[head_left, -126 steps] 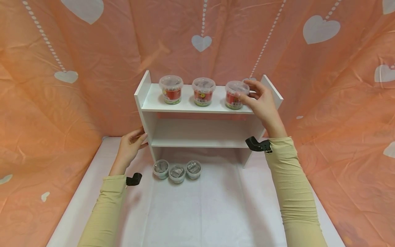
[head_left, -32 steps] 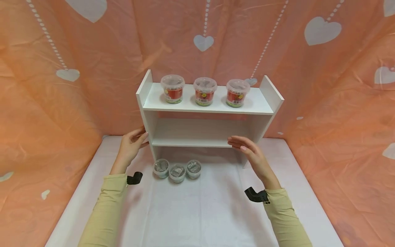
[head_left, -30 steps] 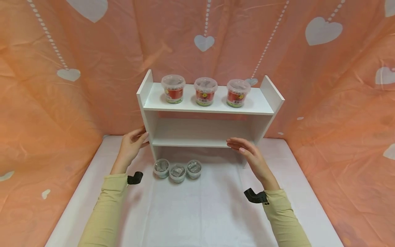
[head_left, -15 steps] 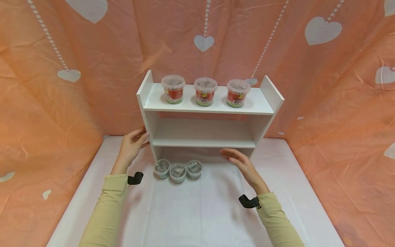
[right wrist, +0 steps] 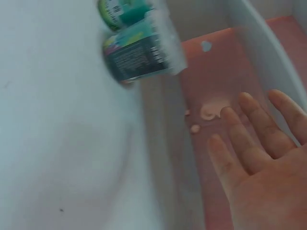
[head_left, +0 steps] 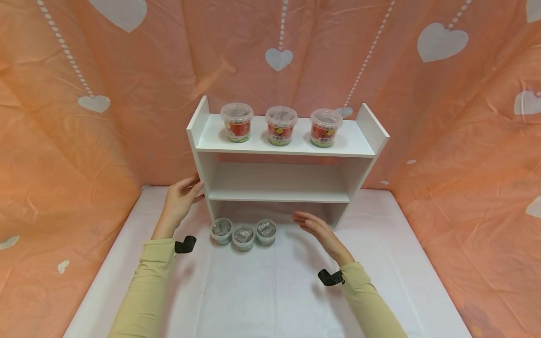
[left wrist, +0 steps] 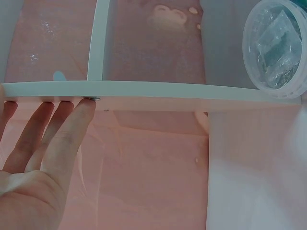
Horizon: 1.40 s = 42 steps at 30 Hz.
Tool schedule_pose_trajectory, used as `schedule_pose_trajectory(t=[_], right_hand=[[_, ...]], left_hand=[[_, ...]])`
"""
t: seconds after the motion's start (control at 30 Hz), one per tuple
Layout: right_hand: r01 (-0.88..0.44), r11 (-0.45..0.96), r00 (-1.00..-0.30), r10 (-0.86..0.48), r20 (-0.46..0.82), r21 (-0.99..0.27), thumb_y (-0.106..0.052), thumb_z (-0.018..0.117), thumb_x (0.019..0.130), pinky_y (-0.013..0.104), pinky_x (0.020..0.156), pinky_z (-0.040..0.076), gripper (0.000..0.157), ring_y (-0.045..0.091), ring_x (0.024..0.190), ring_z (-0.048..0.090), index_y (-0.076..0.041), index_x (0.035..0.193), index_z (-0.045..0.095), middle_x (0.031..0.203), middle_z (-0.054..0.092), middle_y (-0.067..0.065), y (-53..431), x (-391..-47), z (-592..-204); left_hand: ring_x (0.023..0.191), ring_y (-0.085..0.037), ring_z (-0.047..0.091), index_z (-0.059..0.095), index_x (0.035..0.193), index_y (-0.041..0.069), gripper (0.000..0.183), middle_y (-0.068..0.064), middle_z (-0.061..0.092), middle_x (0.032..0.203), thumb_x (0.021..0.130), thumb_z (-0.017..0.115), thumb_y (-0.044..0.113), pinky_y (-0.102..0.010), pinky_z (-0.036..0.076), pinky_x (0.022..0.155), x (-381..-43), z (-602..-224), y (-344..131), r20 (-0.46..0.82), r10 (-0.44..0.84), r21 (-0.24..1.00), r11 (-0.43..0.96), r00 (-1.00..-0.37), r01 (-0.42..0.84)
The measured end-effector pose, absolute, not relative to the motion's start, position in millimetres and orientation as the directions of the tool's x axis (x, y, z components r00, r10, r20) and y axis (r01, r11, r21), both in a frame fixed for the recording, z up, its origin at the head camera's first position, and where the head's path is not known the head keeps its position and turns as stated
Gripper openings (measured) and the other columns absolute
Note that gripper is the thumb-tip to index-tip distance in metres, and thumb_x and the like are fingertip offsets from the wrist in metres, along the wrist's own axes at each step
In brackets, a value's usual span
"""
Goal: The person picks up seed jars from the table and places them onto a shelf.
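Note:
A white two-tier shelf unit [head_left: 279, 195] stands at the back of the table. My left hand [head_left: 178, 202] rests its straight fingertips on the outer left side panel; the left wrist view shows the fingers [left wrist: 67, 143] against the board. My right hand [head_left: 321, 234] hovers before the shelf's lower right, its fingers [right wrist: 240, 141] extended and holding nothing. Nearest to it is the rightmost of three clear lidded plastic tubs on the table, the right tub [head_left: 266, 230]; beside it are the middle tub [head_left: 243, 236] and the left tub [head_left: 221, 230]. Labelled tubs [right wrist: 136, 55] look green in the right wrist view.
On the top shelf three lidded tubs with red labels stand in a spaced row: left [head_left: 237, 129], centre [head_left: 281, 134] and right [head_left: 324, 135]. A white cloth [head_left: 245, 295] covers the table. Orange heart-patterned curtain [head_left: 139, 94] hangs behind and at both sides.
My right hand has let go of the top shelf's right tub, dropped below the shelves and drifted left toward the tubs on the table. The left hand has stayed at the side panel.

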State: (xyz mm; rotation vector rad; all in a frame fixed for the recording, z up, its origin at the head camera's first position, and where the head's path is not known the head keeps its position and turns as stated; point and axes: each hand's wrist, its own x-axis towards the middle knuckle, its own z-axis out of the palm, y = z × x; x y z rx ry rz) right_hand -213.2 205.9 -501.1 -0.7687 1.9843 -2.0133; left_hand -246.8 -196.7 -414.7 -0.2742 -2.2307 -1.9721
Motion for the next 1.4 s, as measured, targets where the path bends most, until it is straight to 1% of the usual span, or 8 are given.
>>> schedule_pose_trajectory(t=[0.13,0.37,0.5,0.87,1.0,1.13,1.23,1.4], right_hand=[[-0.173,-0.054,-0.856,-0.486,0.177,-0.983,-0.018,0.037,0.104,0.045,0.112,0.03,0.047,0.043,0.13,0.036,0.011,0.141,0.036,0.139,0.038,0.035,202,-217,-513],[-0.138,-0.071,-0.869,-0.47,0.155,-0.988,-0.018,0.043,0.102,0.057,0.111,0.025,0.049,0.047,0.128,0.036,0.013,0.139,0.038,0.137,0.042,0.033,191,-222,-524],[-0.126,-0.065,-0.873,-0.467,0.142,-0.99,-0.017,0.044,0.102,0.057,0.111,0.026,0.049,0.046,0.127,0.039,0.014,0.138,0.037,0.136,0.041,0.035,186,-225,-529],[-0.091,-0.05,-0.863,-0.495,0.104,-0.995,-0.003,0.038,0.103,0.057,0.112,0.022,0.041,0.052,0.127,0.033,0.019,0.137,0.033,0.138,0.033,0.04,171,-221,-519],[-0.078,-0.038,-0.856,-0.509,0.086,-0.996,-0.004,0.038,0.103,0.056,0.113,0.022,0.042,0.052,0.127,0.032,0.019,0.138,0.032,0.139,0.034,0.039,167,-218,-514],[-0.063,-0.008,-0.862,-0.504,0.058,-0.998,-0.005,0.041,0.102,0.05,0.113,0.027,0.044,0.051,0.126,0.035,0.018,0.139,0.031,0.137,0.037,0.037,163,-218,-513],[-0.055,0.011,-0.865,-0.501,0.042,-0.998,-0.006,0.042,0.102,0.046,0.112,0.031,0.046,0.049,0.126,0.038,0.017,0.14,0.029,0.138,0.038,0.037,159,-219,-513],[-0.044,0.038,-0.873,-0.487,0.02,-0.998,-0.006,0.043,0.102,0.045,0.111,0.032,0.047,0.044,0.126,0.041,0.015,0.142,0.029,0.14,0.038,0.034,155,-218,-514]], left_hand=[[0.102,-0.007,0.058,0.044,0.139,-0.006,0.048,-0.026,0.047,0.136,0.098,0.057,0.014,-0.044,0.051,0.088,-247,-415,-196,0.23,0.034,0.965,0.118,-0.973,0.232],[0.101,-0.005,0.058,0.044,0.139,-0.005,0.047,-0.026,0.047,0.137,0.098,0.057,0.014,-0.046,0.05,0.089,-246,-416,-196,0.234,0.034,0.965,0.114,-0.972,0.236],[0.103,-0.008,0.058,0.045,0.139,-0.004,0.047,-0.025,0.046,0.138,0.098,0.057,0.014,-0.046,0.049,0.09,-245,-414,-196,0.231,0.038,0.966,0.11,-0.972,0.234],[0.105,-0.01,0.058,0.045,0.139,-0.005,0.048,-0.024,0.046,0.138,0.097,0.057,0.015,-0.045,0.05,0.09,-246,-414,-195,0.239,0.043,0.963,0.114,-0.97,0.243],[0.105,-0.009,0.057,0.044,0.139,-0.005,0.048,-0.024,0.046,0.138,0.098,0.057,0.015,-0.037,0.053,0.088,-246,-414,-196,0.236,0.042,0.964,0.118,-0.971,0.239],[0.105,-0.01,0.057,0.044,0.14,-0.005,0.048,-0.024,0.046,0.139,0.098,0.057,0.015,-0.03,0.054,0.086,-246,-414,-196,0.235,0.044,0.964,0.114,-0.971,0.239],[0.105,-0.01,0.057,0.044,0.14,-0.004,0.048,-0.024,0.046,0.139,0.098,0.057,0.015,-0.034,0.053,0.087,-246,-414,-196,0.235,0.043,0.964,0.117,-0.971,0.238],[0.104,-0.009,0.057,0.044,0.14,-0.003,0.048,-0.023,0.046,0.139,0.098,0.057,0.015,-0.045,0.05,0.09,-245,-413,-196,0.229,0.04,0.965,0.122,-0.973,0.232]])
